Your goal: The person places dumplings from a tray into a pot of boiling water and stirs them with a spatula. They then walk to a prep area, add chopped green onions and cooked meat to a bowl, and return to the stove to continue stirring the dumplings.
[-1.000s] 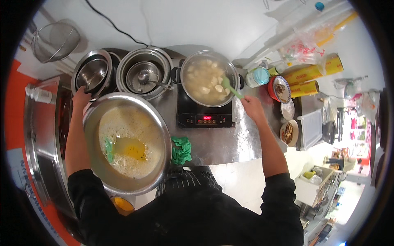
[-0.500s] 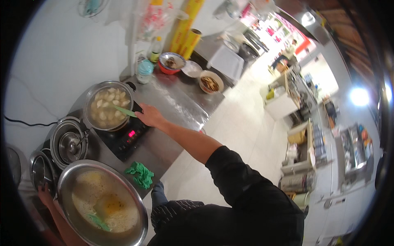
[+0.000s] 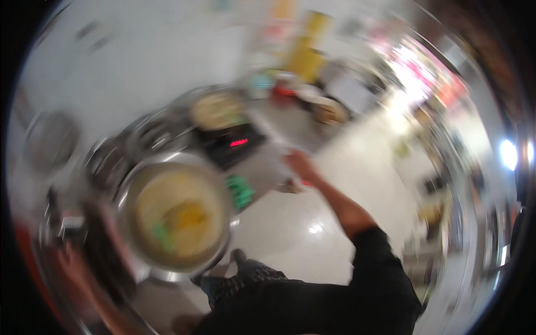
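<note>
Everything is smeared by motion. My right hand (image 3: 300, 164) is off the steel counter's front edge, away from the pot; its fingers are too blurred to read. On a black induction cooker (image 3: 229, 146) with red lit digits stands a pot of pale chunks (image 3: 216, 110), a green utensil handle (image 3: 237, 118) at its near side. At the far left, my left hand (image 3: 71, 263) is beside the large steel basin (image 3: 223, 245), near blurred dark items; its grip is unclear. Cloudy liquid with a yellow patch and a green item (image 3: 163, 237) fills the basin.
A green cloth (image 3: 239, 191) lies on the counter between basin and cooker. Steel pots (image 3: 153, 135) crowd against the wall. A red bowl (image 3: 283, 89) and a bowl of brown pieces (image 3: 330, 113) stand farther back. Pale floor runs along the right.
My right hand has let go of the green utensil and moved back from the pot. My left hand has left the pot at the wall side. The view has swung, shifting the counter rightward.
</note>
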Demonstrator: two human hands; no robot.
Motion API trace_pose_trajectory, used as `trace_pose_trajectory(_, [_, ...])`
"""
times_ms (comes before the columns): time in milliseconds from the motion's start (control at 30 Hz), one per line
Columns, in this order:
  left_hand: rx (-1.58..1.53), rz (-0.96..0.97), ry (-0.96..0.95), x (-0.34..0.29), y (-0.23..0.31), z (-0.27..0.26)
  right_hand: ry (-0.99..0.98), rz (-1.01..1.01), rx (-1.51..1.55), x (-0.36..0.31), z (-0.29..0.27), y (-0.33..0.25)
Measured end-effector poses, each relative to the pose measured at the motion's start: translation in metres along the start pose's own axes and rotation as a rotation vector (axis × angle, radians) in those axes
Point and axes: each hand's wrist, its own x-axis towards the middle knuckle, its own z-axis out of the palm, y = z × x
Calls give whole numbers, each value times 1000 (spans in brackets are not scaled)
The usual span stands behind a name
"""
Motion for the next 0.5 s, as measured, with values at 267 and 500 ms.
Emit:
trace_pose_trajectory(267, [-658,-428,306,-153,-75,-260,73,37,1253,31,-177,-196])
trace_pose_trajectory(500, [-804,-754,497,-283,-145,-407,-232,-579,1187,88,-313,-629])
